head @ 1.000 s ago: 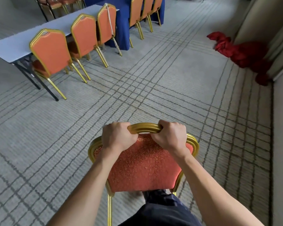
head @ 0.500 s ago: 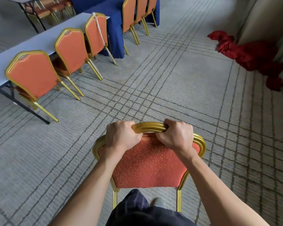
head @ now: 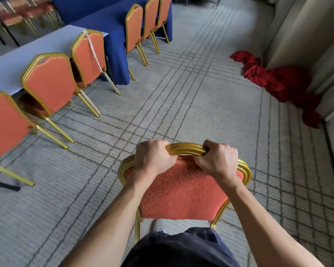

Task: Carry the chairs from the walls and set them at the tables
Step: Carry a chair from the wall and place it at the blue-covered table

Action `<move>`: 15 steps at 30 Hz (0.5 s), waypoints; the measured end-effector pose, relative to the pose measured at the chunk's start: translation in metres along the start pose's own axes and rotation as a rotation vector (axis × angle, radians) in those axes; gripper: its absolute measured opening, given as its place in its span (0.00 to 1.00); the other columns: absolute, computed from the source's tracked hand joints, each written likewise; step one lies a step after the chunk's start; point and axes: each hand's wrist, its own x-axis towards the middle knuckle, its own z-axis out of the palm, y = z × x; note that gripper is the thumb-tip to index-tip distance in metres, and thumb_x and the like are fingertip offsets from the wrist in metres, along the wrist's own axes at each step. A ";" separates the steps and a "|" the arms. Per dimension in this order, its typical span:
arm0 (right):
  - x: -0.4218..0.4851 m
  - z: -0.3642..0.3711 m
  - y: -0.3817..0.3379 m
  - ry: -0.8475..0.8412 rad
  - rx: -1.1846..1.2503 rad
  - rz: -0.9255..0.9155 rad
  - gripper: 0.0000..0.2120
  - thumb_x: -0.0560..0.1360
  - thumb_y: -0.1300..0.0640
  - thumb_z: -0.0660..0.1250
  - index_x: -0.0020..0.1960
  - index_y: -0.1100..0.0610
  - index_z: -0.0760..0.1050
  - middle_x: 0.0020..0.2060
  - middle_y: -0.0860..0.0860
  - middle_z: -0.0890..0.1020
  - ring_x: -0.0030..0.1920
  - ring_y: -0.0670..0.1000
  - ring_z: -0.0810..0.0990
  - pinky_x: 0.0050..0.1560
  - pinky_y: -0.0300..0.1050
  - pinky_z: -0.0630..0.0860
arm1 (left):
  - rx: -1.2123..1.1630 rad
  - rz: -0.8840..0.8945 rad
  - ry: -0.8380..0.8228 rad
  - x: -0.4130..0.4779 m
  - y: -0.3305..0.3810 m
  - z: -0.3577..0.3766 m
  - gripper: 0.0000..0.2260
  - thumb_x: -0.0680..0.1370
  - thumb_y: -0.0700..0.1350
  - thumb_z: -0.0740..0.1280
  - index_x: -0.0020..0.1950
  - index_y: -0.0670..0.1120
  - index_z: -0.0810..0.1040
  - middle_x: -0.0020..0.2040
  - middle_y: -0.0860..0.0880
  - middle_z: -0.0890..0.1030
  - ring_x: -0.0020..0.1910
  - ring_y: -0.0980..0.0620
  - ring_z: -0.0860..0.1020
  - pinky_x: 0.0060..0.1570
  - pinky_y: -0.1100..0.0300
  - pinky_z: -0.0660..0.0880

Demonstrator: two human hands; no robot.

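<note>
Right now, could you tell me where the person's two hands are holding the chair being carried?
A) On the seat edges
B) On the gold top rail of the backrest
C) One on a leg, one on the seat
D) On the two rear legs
B: the left hand and the right hand both curl round the gold top rail on the backrest of the carried chair.
</note>
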 end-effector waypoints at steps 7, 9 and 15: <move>0.148 0.049 0.029 0.026 0.017 0.109 0.19 0.64 0.42 0.68 0.29 0.53 0.64 0.21 0.52 0.73 0.26 0.62 0.75 0.30 0.43 0.65 | 0.023 0.081 -0.057 0.166 -0.015 0.058 0.18 0.65 0.55 0.75 0.28 0.46 0.71 0.23 0.48 0.76 0.23 0.44 0.73 0.29 0.61 0.59; 0.195 0.070 0.043 0.033 0.014 0.120 0.19 0.65 0.42 0.67 0.29 0.54 0.65 0.22 0.53 0.73 0.27 0.63 0.75 0.30 0.44 0.67 | 0.049 0.078 -0.062 0.215 -0.018 0.080 0.19 0.65 0.55 0.76 0.28 0.46 0.70 0.24 0.47 0.77 0.25 0.41 0.76 0.30 0.61 0.59; 0.336 0.116 0.097 0.003 0.055 0.111 0.21 0.64 0.40 0.67 0.29 0.53 0.62 0.22 0.53 0.74 0.28 0.63 0.76 0.30 0.45 0.68 | 0.058 0.058 -0.101 0.356 -0.007 0.145 0.18 0.67 0.57 0.73 0.31 0.44 0.75 0.26 0.45 0.78 0.29 0.39 0.78 0.29 0.58 0.63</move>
